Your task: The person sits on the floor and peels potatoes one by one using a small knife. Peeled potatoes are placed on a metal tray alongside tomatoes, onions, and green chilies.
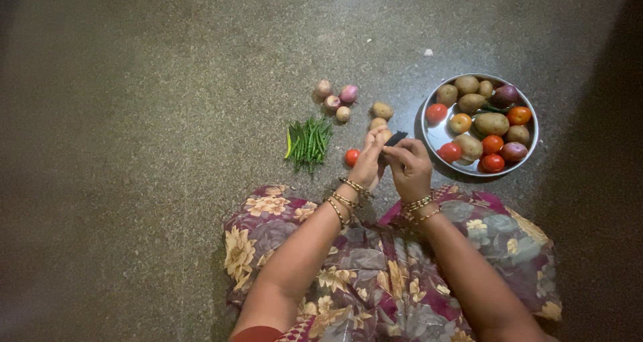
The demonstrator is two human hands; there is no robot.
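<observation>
Peeling looked underway: the left hand (368,160) pinched a potato (384,135) above the floor (134,114), the right hand (410,168) clamped a dark peeler (396,138) against it; the next stroke called for turning it.

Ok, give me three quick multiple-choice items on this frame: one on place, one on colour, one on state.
1. Where does the steel plate lie?
A. by the person's right
B. by the person's left
C. on the lap

2. What colour are the beans on the floor?
A. red
B. green
C. white

3. What is the right hand doing?
A. lying flat on the floor
B. gripping a dark tool
C. reaching into the plate

A: the plate sits right of both hands.
B: the bundle is green.
B: its fingers close round the tool, close to the left hand.
</observation>
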